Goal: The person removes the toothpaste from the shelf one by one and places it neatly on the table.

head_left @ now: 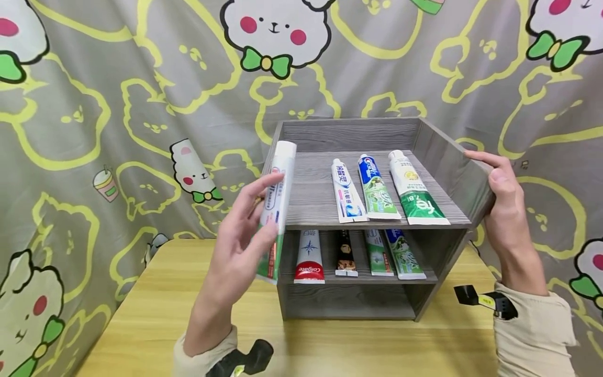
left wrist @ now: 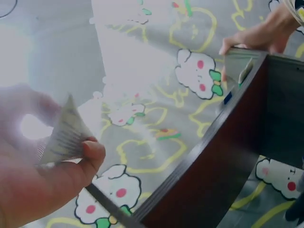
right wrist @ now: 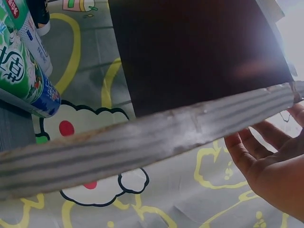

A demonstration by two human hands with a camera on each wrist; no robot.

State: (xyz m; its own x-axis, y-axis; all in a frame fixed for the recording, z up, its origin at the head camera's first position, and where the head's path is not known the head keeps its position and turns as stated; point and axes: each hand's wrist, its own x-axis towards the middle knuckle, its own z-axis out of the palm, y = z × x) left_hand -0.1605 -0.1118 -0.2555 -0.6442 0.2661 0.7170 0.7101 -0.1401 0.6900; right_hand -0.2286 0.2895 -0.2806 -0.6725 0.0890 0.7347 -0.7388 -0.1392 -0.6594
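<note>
My left hand (head_left: pixel 235 241) holds a white and green toothpaste tube (head_left: pixel 279 193) between thumb and fingers, cap up, at the left front edge of the grey wooden shelf (head_left: pixel 311 134). The left wrist view shows this tube's crimped end (left wrist: pixel 69 135) past the thumb. My right hand (head_left: pixel 509 209) grips the shelf's right side panel near its upper front corner. On the top shelf lie a white and blue tube (head_left: pixel 347 191), a blue and green Crest tube (head_left: pixel 378 187) and a white and green tube (head_left: pixel 416 191), all with caps toward the back.
On the middle level lie a red and white Colgate tube (head_left: pixel 309 259), a black tube (head_left: pixel 346 256), a green tube (head_left: pixel 379 254) and a blue and green tube (head_left: pixel 405 255). The shelf stands on a wooden table (head_left: pixel 165 293), before a patterned curtain (head_left: pixel 141 68).
</note>
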